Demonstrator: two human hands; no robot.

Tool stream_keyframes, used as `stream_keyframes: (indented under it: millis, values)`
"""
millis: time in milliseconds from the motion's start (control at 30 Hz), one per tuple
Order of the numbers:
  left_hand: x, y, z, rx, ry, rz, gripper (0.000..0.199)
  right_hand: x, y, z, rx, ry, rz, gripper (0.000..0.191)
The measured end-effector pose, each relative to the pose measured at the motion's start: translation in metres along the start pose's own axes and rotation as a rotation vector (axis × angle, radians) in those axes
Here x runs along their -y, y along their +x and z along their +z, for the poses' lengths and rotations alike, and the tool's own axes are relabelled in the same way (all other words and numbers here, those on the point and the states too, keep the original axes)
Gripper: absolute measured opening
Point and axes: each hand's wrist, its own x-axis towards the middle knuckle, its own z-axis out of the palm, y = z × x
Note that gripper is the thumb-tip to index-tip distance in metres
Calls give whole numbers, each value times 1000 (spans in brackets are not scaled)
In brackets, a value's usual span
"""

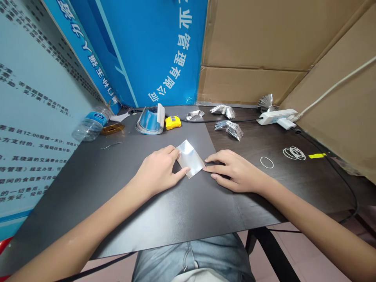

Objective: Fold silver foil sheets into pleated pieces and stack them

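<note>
On the dark worktop (pixel 141 223), in front of us, lies a small shiny sheet (pixel 190 156), turned so that one corner points away from us. Our left hand (pixel 160 166) touches its left side; the thumb rests on the lower part and stands apart from the other fingers, but we cannot tell if they grip or only press. Our right hand (pixel 235 170) has its fingers spread, with one fingertip at the right corner of the sheet. Behind it we see a rolled strip (pixel 150 121) and, just beside, a yellow tape measure (pixel 173 123). Farther to the right we have folded silver pieces (pixel 230 130) and a white power strip (pixel 276 116); nearer to us lie some white rings (pixel 294 153). At the far left a clear bottle (pixel 92 123) lies tilted.
</note>
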Motion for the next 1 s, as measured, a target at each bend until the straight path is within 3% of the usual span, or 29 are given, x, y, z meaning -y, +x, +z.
stream_keyframes:
  millis: [200,467,600,733,1000]
  values:
    - [-1,-1,0,11,14,-6,38,-1,0,1,9,35,-98,37]
    - [-2,0,0,-11,19,13,36,7,13,-1,-99,21,-45,33]
    - [-4,0,-3,7,5,-1,38,9,22,3,-46,-123,-96,32]
    - [-7,0,-9,34,-11,-4,40,7,20,7,-39,-127,-111,31]
    - [-5,0,-10,50,-29,-13,46,1,7,0,155,-8,25,43]
